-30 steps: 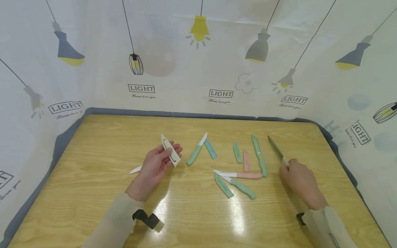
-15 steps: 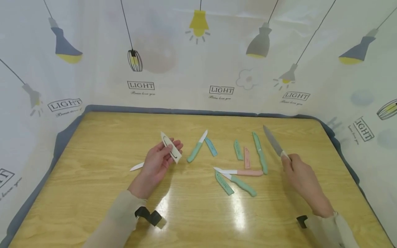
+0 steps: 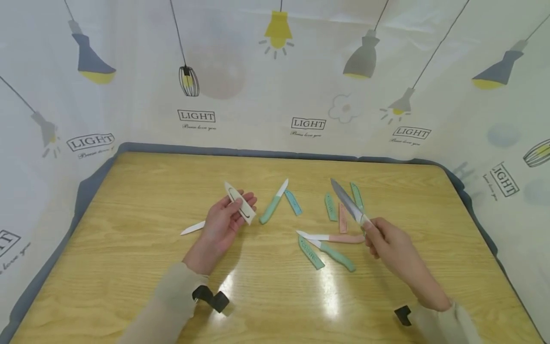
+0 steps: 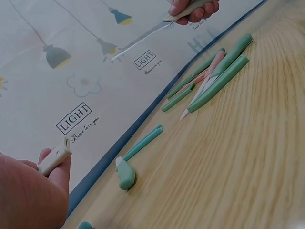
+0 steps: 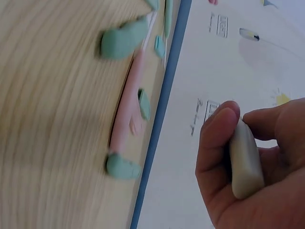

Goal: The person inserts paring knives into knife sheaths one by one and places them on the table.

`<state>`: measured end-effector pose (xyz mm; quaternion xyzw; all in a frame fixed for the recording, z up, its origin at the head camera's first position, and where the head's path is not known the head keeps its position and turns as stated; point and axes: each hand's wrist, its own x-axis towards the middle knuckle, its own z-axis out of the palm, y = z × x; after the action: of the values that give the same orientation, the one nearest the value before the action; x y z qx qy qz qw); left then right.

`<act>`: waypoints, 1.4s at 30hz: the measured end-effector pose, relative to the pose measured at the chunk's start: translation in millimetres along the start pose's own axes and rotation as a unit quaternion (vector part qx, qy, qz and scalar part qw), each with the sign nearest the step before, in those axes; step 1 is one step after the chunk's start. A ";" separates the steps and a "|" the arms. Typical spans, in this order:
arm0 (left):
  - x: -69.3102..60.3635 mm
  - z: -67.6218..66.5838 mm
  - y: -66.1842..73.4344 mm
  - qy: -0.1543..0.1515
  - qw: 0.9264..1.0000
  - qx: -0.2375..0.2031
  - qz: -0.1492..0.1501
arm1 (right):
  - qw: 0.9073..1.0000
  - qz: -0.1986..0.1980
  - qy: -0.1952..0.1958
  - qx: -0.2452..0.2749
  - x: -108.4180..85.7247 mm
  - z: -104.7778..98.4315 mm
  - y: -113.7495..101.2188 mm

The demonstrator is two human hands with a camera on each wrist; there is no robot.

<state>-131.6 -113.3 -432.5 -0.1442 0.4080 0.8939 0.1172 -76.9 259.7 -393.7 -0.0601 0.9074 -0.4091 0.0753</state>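
Note:
My left hand (image 3: pixel 221 227) holds a cream blade sheath (image 3: pixel 240 204) across its fingers, thumb on top; the left wrist view shows the sheath's end (image 4: pixel 56 156) too. A larger knife with a grey blade (image 3: pixel 345 198) is gripped by its cream handle (image 5: pixel 245 162) in my right hand (image 3: pixel 395 246), raised with the tip pointing away and to the left. Its blade passes over part of a green knife in a green sheath (image 3: pixel 356 193). A white blade (image 3: pixel 192 228) lies beside my left hand, its handle hidden.
On the wooden table (image 3: pixel 129 267) lie a green-handled knife (image 3: pixel 270 210), a blue sheath (image 3: pixel 293 202), a green sheath (image 3: pixel 330 207), a pink sheath (image 3: pixel 342 219), a pink-handled knife (image 3: pixel 343 238) crossing another green-handled knife (image 3: pixel 337 257), and a larger green sheath (image 3: pixel 311 253). A lamp-patterned cloth surrounds the table.
My right hand has lifted the larger knife and carried it leftward, over the sheathed green knife. My left hand keeps hold of the cream sheath and has barely moved.

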 end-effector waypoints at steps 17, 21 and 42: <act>-3.2 6.1 -2.4 0.001 0.999 -0.040 -0.004 | 0.992 -0.075 -0.070 0.074 1.0 44.7 -28.9; -2.8 9.6 -2.6 0.004 0.998 -0.062 0.004 | 0.989 -0.086 -0.079 0.087 1.7 51.1 -33.6; -3.6 22.7 -9.9 0.015 0.995 -0.095 0.022 | 0.991 -0.058 -0.113 0.048 2.1 69.8 -46.1</act>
<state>-128.7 -90.0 -423.9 -0.1592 0.3258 0.9287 0.0774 -63.8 177.8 -404.9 -0.1548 0.8674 -0.4463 0.1563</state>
